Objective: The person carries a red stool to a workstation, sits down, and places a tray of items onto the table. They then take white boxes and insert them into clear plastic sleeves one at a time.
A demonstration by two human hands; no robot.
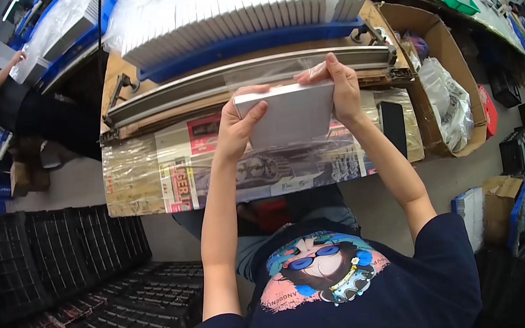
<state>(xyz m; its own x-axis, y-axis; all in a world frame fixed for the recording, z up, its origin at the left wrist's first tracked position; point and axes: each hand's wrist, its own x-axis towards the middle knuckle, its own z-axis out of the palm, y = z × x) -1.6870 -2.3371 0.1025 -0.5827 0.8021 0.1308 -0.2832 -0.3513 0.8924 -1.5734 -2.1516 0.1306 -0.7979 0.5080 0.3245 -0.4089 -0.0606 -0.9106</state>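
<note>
A flat white box (289,117) is held between my two hands, over the near part of the worktable. My left hand (234,126) is closed on the box's left end, thumb on the near face and fingers along the top edge. At the other end, my right hand (342,90) grips the box with its thumb pointing up. Clear plastic film (272,72) sticks out past the far edge of the box, close to the right fingers. Just beyond runs a long metal bar (180,95) mounted across the table.
A blue tray (247,50) packed with rows of white boxes (224,20) stands behind the bar. A black phone (393,128) lies right of my hands. A cardboard carton (428,99) holds plastic bags. Black crates (61,243) stand at lower left; another person (21,96) works far left.
</note>
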